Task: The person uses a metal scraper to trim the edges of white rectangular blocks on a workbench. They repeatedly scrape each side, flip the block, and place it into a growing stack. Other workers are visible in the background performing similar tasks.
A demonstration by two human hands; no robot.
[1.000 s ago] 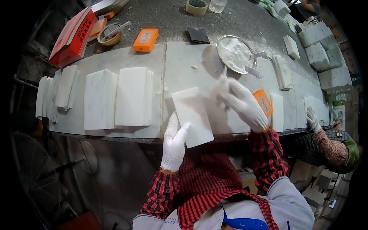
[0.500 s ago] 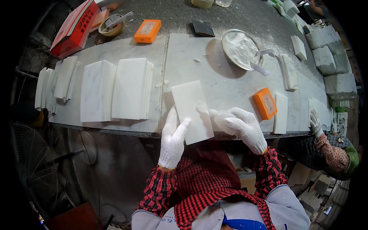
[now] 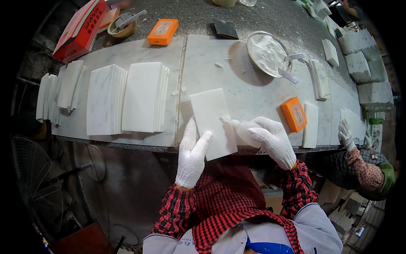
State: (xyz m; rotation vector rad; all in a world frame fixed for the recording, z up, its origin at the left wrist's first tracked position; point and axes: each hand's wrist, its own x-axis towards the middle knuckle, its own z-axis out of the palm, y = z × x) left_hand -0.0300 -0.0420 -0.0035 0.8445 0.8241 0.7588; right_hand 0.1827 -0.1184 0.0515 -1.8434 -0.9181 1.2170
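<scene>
My left hand (image 3: pixel 191 153), in a white knit glove, grips a white rectangular stone tile (image 3: pixel 212 127) by its lower left edge. Its thumb lies on the tile's face. The tile leans tilted at the bench's front edge. In my gloved right hand (image 3: pixel 272 139) is a translucent squeeze bottle (image 3: pixel 246 129), its nozzle pointing left at the tile's right edge. A small white lump (image 3: pixel 225 119) sits on the tile by the nozzle; whether the two touch I cannot tell.
Stacked white tiles (image 3: pixel 141 97) stand to the left. A metal bowl of white paste (image 3: pixel 266 53) with two spatulas lies beyond my right hand. Orange boxes (image 3: pixel 293 114) and a red carton (image 3: pixel 80 31) are on the bench. Another person's gloved hand (image 3: pixel 346 134) is at far right.
The bottle has turned slightly, so more of its body and nozzle show. The white patch on the tile looks narrower and more raised. My left hand keeps its hold.
</scene>
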